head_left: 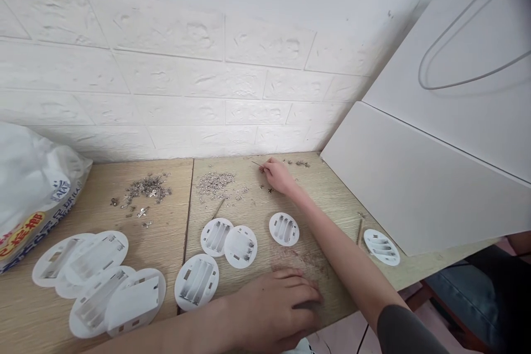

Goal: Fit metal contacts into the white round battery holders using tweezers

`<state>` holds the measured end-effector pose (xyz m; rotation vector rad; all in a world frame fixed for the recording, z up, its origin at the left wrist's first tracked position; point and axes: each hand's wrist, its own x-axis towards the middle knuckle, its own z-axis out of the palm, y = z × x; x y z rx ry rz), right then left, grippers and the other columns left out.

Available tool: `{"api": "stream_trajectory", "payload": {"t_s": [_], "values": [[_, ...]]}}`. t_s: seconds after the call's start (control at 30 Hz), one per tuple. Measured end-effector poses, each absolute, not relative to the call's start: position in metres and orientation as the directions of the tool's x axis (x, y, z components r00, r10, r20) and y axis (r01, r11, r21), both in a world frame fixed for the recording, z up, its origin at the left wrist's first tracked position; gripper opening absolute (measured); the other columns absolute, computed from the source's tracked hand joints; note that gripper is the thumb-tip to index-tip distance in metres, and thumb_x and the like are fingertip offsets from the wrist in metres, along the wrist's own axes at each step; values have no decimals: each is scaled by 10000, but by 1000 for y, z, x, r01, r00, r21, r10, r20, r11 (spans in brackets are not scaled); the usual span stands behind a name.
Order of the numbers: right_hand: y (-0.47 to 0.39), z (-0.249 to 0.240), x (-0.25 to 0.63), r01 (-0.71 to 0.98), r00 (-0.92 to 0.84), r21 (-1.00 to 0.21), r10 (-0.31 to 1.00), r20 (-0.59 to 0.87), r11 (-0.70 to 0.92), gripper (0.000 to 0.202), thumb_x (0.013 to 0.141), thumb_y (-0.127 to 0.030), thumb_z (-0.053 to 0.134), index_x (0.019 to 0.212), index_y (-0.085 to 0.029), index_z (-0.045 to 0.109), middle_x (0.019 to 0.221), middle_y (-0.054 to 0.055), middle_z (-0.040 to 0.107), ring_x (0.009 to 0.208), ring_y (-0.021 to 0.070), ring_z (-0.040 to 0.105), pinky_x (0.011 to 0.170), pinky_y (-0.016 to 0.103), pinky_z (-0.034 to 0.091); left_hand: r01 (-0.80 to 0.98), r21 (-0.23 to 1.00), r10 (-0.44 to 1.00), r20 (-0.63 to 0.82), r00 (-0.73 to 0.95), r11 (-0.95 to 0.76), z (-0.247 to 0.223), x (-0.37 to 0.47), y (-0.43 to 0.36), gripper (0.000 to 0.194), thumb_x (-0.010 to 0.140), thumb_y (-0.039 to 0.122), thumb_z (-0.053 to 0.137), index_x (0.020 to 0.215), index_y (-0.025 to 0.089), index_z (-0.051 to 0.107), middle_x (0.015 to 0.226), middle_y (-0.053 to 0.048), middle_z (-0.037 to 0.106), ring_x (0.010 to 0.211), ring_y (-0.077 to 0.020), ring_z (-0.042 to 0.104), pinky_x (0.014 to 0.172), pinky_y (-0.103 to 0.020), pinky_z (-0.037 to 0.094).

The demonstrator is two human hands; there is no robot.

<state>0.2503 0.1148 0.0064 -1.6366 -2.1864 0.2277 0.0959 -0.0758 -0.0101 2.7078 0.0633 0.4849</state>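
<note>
My right hand (276, 174) reaches to the back of the table, its fingers pinched around a thin stick (257, 164), beside a few small dark metal pieces (270, 190). Near the front edge my left hand (277, 307) rests palm down with its fingers spread, apparently holding nothing; what lies under the palm is hidden. Between the hands lies a round white battery plate (284, 229) with slots. Left of it two more white plates (240, 246) overlap, and another plate (196, 282) lies closer to my left wrist. A pile of small silvery pieces (215, 183) sits behind them.
Several white plates (97, 257) are stacked at the left, below a heap of metal clips (147, 188). A printed bag (37, 188) stands far left. At right are another plate (382, 247), a stick (360, 231) and a white panel (415, 177). A brick-patterned wall (166, 72) borders the back.
</note>
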Motion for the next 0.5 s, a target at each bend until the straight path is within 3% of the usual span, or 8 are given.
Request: {"api": "stream_trajectory", "payload": {"t_s": [0.13, 0.27, 0.33, 0.5], "values": [[118, 13, 264, 897, -128, -372, 946, 297, 238, 394, 846, -21, 330, 1052, -130, 647, 1066, 99, 622, 963, 174, 563, 866, 268, 408, -29, 372, 105, 336, 936, -928, -12, 96, -77, 235, 908, 262, 420, 1075, 182, 564, 1259, -38, 550, 1223, -153, 461, 1127, -314, 251], [130, 15, 286, 986, -21, -156, 967, 253, 63, 457, 781, 38, 364, 1107, -126, 639, 1152, 139, 576, 1105, 247, 486, 886, 318, 389, -32, 369, 103, 340, 935, -929, -12, 96, -77, 238, 902, 262, 432, 1088, 182, 557, 1273, -41, 544, 1218, -154, 464, 1126, -313, 254], [133, 12, 290, 993, -41, -97, 979, 200, 62, 436, 751, 52, 394, 1049, -119, 663, 1125, 153, 582, 1098, 266, 484, 865, 329, 391, -31, 367, 103, 340, 935, -930, -13, 96, -77, 234, 901, 259, 433, 1083, 182, 559, 1277, -41, 542, 1217, -154, 465, 1123, -312, 260], [125, 5, 280, 984, -131, -92, 974, 185, 150, 388, 771, 41, 393, 990, -123, 668, 1091, 142, 592, 1020, 226, 531, 830, 299, 402, -26, 358, 103, 335, 937, -933, -12, 96, -76, 223, 904, 269, 434, 1060, 184, 568, 1272, -35, 545, 1211, -155, 472, 1123, -312, 260]]}}
